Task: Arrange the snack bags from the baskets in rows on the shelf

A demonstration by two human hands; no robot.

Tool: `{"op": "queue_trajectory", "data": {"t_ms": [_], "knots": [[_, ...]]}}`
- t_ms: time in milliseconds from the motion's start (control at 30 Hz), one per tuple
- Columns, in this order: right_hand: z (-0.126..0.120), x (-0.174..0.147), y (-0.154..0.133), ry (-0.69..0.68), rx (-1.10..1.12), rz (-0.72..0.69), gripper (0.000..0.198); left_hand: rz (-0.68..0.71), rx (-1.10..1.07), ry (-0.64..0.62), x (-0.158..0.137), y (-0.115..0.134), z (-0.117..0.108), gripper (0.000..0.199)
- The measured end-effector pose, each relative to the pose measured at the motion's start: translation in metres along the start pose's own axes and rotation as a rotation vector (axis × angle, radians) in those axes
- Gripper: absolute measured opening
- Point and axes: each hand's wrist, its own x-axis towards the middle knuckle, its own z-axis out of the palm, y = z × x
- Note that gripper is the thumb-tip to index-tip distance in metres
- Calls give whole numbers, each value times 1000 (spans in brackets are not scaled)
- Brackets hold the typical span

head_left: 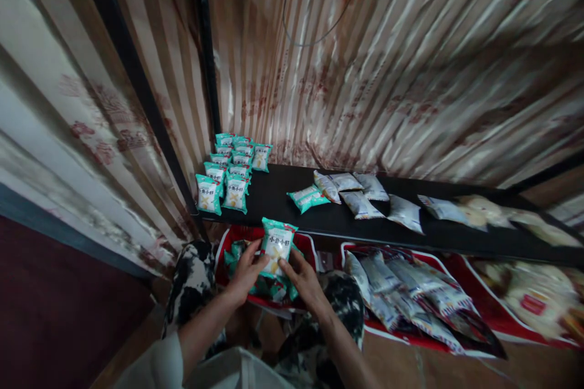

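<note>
Between my two hands I hold one teal-and-white snack bag [277,246] upright, its printed front toward me. My left hand [249,268] grips its left edge, and my right hand [302,276] pinches its lower right side with the thumb on the front. Right below it sits a red basket [314,255] with more teal bags inside, partly hidden by my hands. On the black shelf [269,197] beyond, several matching bags [236,191] stand in two rows at the left end, and another bag [261,157] stands beside their back.
One teal bag [308,197] lies flat mid-shelf near several silvery bags [360,203]. A second red basket [438,255] holds silvery bags, and a third basket [497,316] is at far right. Black posts [207,42] and striped curtains [292,73] enclose the shelf.
</note>
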Motion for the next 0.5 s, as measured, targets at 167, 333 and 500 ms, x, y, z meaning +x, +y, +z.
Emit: {"op": "queue_trajectory", "data": {"t_ms": [167, 333, 500], "knots": [[-2, 13, 5, 0, 46, -9, 55, 26, 28, 37, 12, 1, 1, 50], [-5, 36, 4, 84, 9, -39, 47, 85, 59, 56, 31, 5, 9, 45], [-10, 75, -9, 158, -140, -122, 49, 82, 242, 196, 63, 18, 19, 33]]}}
